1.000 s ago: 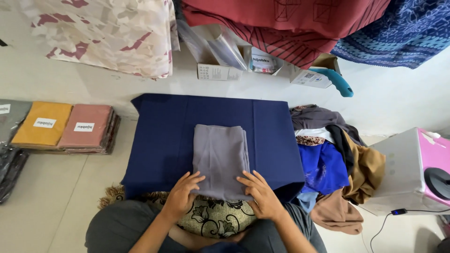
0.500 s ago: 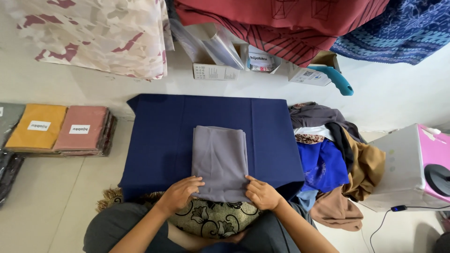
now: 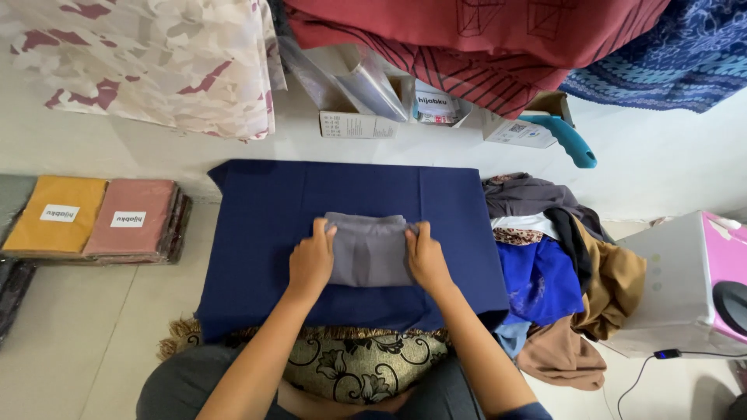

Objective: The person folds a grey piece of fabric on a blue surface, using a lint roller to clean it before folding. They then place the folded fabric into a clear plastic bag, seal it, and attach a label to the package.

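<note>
Grey cloth (image 3: 368, 250), folded into a small square, lies in the middle of a dark blue mat (image 3: 257, 233). The left hand (image 3: 312, 260) holds its left edge, with the fingers curled over the top corner. The right hand (image 3: 427, 257) holds the right edge the same way. Both hands press down on the cloth. A pile of mixed clothes (image 3: 545, 264) sits just beside the mat on the right. Two flat packs, one yellow (image 3: 56, 216) and one pink (image 3: 131, 219), lie on the floor to the left. A patterned cushion (image 3: 358, 365) rests on the person's lap.
</note>
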